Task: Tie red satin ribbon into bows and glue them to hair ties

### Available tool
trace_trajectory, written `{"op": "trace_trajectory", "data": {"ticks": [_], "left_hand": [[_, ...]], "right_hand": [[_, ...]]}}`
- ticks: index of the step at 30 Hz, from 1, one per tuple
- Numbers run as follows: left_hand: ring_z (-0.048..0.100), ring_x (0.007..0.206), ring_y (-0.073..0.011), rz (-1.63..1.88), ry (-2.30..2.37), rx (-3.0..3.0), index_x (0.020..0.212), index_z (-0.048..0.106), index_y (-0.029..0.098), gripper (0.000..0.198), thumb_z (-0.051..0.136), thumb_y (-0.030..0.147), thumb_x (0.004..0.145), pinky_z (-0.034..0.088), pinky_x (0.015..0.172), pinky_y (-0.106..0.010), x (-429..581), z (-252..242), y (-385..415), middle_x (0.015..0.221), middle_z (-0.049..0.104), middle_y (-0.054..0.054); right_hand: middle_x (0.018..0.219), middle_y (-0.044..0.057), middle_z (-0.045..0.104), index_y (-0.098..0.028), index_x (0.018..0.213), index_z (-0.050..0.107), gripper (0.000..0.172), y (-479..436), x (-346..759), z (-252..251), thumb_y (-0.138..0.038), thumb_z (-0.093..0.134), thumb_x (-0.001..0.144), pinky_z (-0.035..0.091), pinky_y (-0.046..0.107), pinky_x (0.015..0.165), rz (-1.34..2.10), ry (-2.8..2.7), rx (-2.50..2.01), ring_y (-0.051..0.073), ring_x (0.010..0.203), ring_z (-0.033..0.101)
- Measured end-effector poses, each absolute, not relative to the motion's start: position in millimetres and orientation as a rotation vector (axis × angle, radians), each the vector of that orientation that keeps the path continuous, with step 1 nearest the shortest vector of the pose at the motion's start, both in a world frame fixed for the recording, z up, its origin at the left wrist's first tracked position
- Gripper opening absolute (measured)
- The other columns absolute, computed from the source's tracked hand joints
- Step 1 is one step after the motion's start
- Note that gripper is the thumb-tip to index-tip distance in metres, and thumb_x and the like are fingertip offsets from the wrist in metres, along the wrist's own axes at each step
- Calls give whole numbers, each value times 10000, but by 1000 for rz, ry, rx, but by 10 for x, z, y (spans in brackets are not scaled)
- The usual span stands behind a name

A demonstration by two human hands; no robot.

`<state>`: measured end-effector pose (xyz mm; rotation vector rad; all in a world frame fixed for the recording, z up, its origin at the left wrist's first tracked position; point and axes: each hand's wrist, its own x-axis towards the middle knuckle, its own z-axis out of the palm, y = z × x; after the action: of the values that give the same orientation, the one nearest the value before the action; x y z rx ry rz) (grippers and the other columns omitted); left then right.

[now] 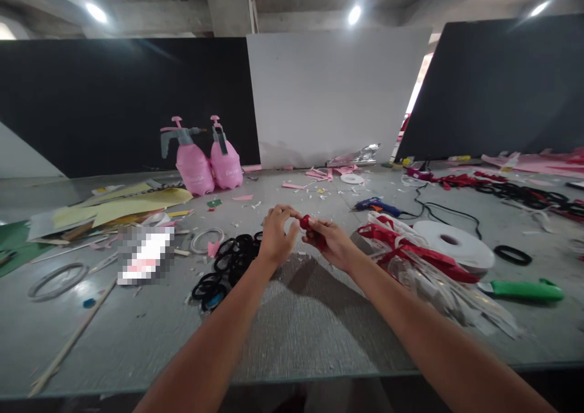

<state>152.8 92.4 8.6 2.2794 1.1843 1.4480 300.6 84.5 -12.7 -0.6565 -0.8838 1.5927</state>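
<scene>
Both hands meet over the middle of the desk [292, 340], with a small red piece [305, 221] right between them. The left hand [277, 236] has its fingertips curled in, pinching the piece from the left; the right hand [331, 242] pinches it from the right, so both grips are pressed onto it. Neither hand is nearer. It's mostly hidden by fingers, so I can't tell its long axis or what it really is, maybe ribbon. Black rings [223, 267] lie just left, red ribbon [410, 252] right.
</scene>
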Motion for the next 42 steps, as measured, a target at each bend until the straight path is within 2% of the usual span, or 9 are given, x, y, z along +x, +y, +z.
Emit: {"op": "trace_trajectory", "data": {"ticks": [3,7,14,19,23,27,30,37,42], "left_hand": [[530,949,-200,1475,1204,2285,841,605,196,102,567,279,798,379,898,-361,1530,76,928,944,602,-44],[556,852,-170,1536,1221,2157,823,579,183,141,521,311,838,407,816,-312,1548,21,984,854,618,-38],[570,739,-137,1501,1201,1999,850,578,188,169,501,339,852,417,701,-265,1588,-5,968,803,635,-19],[576,736,-134,1476,1203,1969,845,581,177,170,502,328,850,419,699,-263,1598,-21,970,800,637,-22],[592,824,-137,1472,1142,1949,863,582,172,163,504,314,847,429,727,-259,1598,-20,971,946,648,-48],[597,757,-142,1413,1135,1954,840,590,166,173,517,323,836,436,717,-269,1601,-29,975,824,653,-39],[596,729,-141,1407,1150,1968,831,596,166,184,526,337,827,433,707,-265,1600,-51,990,781,647,-30],[586,726,-140,1472,1234,1982,829,585,177,185,502,341,841,422,675,-251,1581,-83,1004,787,637,-24],[575,798,-159,1556,1343,2058,846,578,178,183,491,339,849,420,739,-287,1528,-93,1040,853,626,-42]], "right_hand": [[676,-10,609,-142,755,685,223,847,3014,-113,-305,764,625,535,254,697,1600,-890,-674,70,595,533],[803,11,656,-156,843,696,288,854,3019,-89,-269,782,593,542,261,727,1590,-934,-702,94,679,595],[663,6,615,-134,799,669,321,879,2995,-97,-371,762,604,543,261,579,1452,-959,-796,98,576,568],[659,6,607,-138,796,659,334,870,2993,-88,-405,740,611,533,268,543,1414,-1004,-838,101,558,555],[657,4,590,-137,774,653,299,862,3006,-73,-391,711,628,522,260,495,1323,-1070,-865,105,546,549],[670,10,620,-154,852,651,296,860,3019,-63,-369,675,651,488,223,439,1187,-1156,-920,101,524,543],[660,10,631,-159,830,657,250,869,3026,-71,-352,635,671,463,203,418,1087,-1237,-982,100,509,545],[560,3,607,-157,764,696,204,894,3054,-97,-290,565,685,397,213,456,712,-1385,-1234,108,475,515],[553,6,618,-163,739,688,192,864,3079,-37,-270,537,687,378,225,514,595,-1429,-1300,129,510,540]]}}
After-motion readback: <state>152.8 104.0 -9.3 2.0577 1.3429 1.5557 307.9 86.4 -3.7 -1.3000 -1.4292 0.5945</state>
